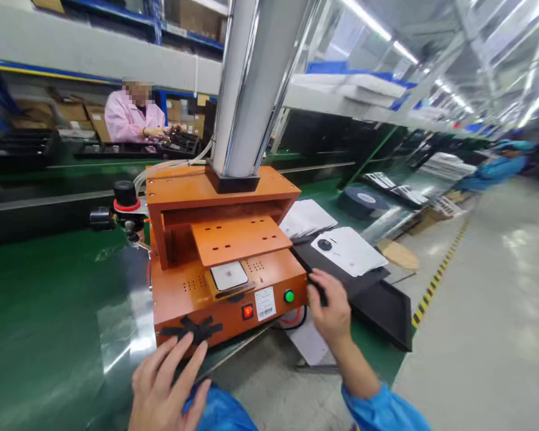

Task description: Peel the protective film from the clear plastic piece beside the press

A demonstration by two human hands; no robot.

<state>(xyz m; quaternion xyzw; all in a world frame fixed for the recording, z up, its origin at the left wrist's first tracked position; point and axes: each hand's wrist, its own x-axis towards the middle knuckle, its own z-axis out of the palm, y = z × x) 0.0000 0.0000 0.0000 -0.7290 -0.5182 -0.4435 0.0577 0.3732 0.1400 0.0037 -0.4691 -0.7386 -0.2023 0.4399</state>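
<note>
Our left hand (164,389) spreads its fingers open, the tips touching a black star-shaped piece (192,330) that lies on the lower front face of the orange press machine (227,263). Our right hand (330,308) curls its fingers around a small black part (318,290) just beside the machine's right edge, near the green button (288,296). A pale square piece (229,275) sits in the machine's fixture, under the orange plate. Right of us, white sheets (348,248) lie on a black tray (381,308). Across the green bench (40,311), a person in pink (130,117) works.
</note>
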